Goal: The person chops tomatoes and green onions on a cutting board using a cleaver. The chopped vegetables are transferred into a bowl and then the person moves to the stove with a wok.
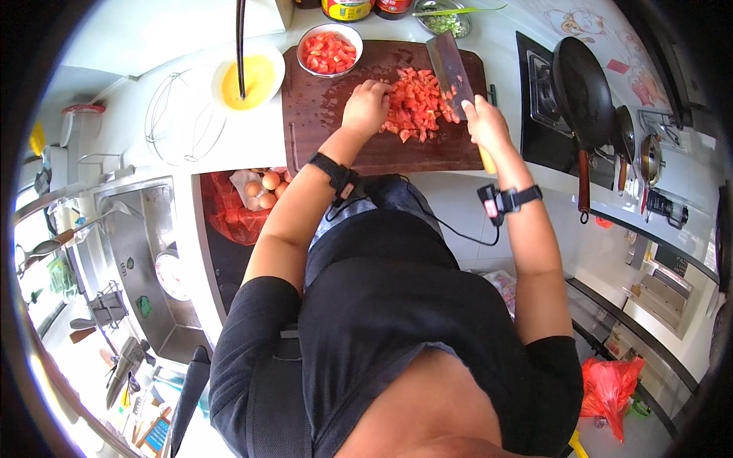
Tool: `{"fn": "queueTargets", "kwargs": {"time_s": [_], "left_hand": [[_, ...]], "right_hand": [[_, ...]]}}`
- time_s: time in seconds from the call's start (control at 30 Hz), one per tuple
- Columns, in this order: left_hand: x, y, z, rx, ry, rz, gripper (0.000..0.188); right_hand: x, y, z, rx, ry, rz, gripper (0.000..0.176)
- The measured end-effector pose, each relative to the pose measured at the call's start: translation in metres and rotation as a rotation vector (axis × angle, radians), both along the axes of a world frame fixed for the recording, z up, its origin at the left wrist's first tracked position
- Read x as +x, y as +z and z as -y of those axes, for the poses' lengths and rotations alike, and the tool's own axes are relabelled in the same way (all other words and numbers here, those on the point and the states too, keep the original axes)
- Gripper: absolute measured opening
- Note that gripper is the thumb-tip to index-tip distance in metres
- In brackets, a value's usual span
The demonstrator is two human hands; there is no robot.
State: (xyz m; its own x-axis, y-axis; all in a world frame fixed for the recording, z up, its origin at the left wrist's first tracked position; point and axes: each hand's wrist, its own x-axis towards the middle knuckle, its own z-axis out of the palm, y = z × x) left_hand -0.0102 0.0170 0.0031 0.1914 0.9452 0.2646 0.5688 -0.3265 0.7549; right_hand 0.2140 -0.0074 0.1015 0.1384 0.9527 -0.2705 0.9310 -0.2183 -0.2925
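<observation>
A heap of diced tomato lies on the dark wooden cutting board. My right hand is shut around the handle of a cleaver, whose broad blade stands at the right side of the heap with red bits stuck to it. At the heap's left edge rests my left hand, fingers curled and touching or very near the tomato pieces; whether anything is under the fingertips is hidden. On the board's far left corner sits a white bowl filled with more diced tomato.
Left of the board, a bowl of beaten egg holds dark chopsticks, beside a wire rack. Chopped greens fill a dish behind. A wok is at the stove, right. Whole eggs lie below the counter.
</observation>
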Motion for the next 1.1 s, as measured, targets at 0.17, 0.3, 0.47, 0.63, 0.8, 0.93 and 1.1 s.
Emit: {"fn": "queueTargets", "kwargs": {"time_s": [0.17, 0.3, 0.47, 0.63, 0.8, 0.93, 1.1], "left_hand": [[-0.002, 0.003, -0.015, 0.047, 0.012, -0.013, 0.019], [-0.008, 0.003, -0.011, 0.022, 0.038, 0.008, 0.020], [-0.007, 0.002, -0.008, -0.028, 0.023, -0.006, 0.022], [-0.013, 0.000, -0.005, -0.007, 0.047, -0.025, 0.020], [-0.019, 0.002, -0.001, -0.016, 0.067, -0.029, 0.020], [-0.014, 0.007, -0.001, -0.010, 0.061, -0.029, 0.020], [0.003, 0.014, -0.005, 0.053, -0.029, -0.016, 0.021]], "right_hand": [[0.002, 0.004, -0.021, -0.232, 0.044, 0.022, 0.030], [0.004, -0.029, -0.008, -0.021, 0.152, 0.219, 0.032], [0.022, -0.050, 0.014, 0.205, 0.046, 0.132, 0.037], [0.036, -0.025, 0.008, 0.031, 0.057, 0.099, 0.035], [0.028, -0.027, -0.006, -0.112, 0.068, 0.153, 0.032], [0.022, -0.037, 0.009, 0.076, 0.064, 0.225, 0.034], [0.028, -0.009, 0.010, 0.114, 0.146, 0.154, 0.033]]}}
